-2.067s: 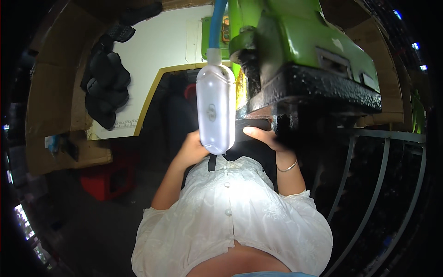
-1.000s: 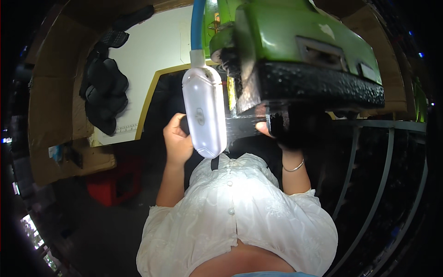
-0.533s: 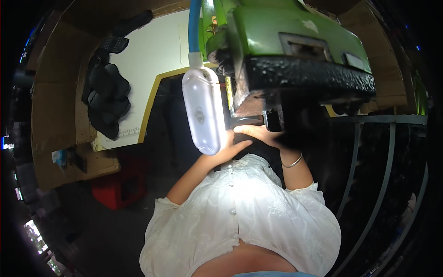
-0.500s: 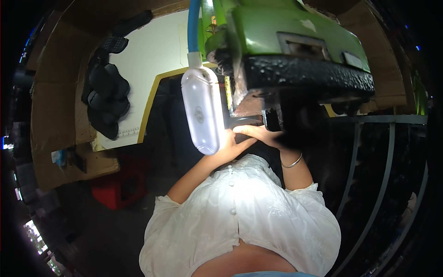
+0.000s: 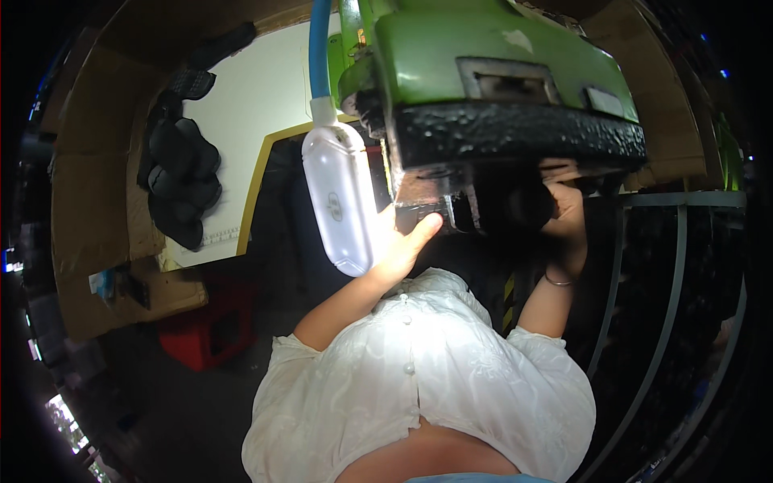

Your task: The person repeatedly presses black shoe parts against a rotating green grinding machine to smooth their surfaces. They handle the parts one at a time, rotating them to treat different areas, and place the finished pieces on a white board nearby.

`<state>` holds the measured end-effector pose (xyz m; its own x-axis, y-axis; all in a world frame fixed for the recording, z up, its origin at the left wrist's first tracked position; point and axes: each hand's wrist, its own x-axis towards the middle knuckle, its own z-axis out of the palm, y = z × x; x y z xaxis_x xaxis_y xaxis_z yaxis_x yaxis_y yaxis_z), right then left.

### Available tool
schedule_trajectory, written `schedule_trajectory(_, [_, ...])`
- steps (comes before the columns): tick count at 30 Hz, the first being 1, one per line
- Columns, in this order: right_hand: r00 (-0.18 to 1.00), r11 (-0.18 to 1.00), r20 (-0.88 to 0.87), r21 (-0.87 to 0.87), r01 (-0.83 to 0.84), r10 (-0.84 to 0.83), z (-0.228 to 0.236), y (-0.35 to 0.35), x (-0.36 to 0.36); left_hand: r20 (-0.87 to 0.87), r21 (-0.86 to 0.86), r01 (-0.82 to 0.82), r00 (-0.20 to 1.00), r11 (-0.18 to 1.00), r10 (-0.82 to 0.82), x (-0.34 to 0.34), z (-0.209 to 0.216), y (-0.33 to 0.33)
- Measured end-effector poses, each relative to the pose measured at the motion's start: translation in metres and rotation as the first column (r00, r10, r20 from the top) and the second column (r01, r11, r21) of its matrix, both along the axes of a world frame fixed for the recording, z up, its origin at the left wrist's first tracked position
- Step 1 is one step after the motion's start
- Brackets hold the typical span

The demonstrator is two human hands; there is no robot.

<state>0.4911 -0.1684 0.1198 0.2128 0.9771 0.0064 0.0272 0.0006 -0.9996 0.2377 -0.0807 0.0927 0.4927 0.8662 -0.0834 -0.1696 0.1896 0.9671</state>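
The scene was dim, with one strong source — a white lamp (image 5: pixel 340 197) on a blue stalk, glowing near the middle. Its glare washed out the left hand (image 5: pixel 400 245) beside it and bleached the white blouse (image 5: pixel 419 386) below. The green machine (image 5: pixel 491 72) caught soft light on top, while its black underside and the right hand (image 5: pixel 564 213) sat in shadow. The rim went black — straight bars (image 5: pixel 684 274) bent there, and detail smeared.

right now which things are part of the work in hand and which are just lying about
In hand: left hand and right hand reaching under the green machine, beside the white lamp.

Lying about: red crate, black gloves, cardboard.
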Motion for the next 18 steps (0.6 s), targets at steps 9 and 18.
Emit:
schedule_trajectory(9, [0.924,0.976,0.344,0.077,-0.205,0.167,0.002,0.045,-0.06,-0.277,0.291,0.032,0.96,0.956,0.052,-0.041,-0.018,0.017])
schedule_trajectory(18, [0.745,0.937,0.574,0.274,0.215,-0.339,0.028,0.042,-0.036,-0.078,0.12,-0.006,0.997,0.993,0.016,-0.034,-0.067,0.012])
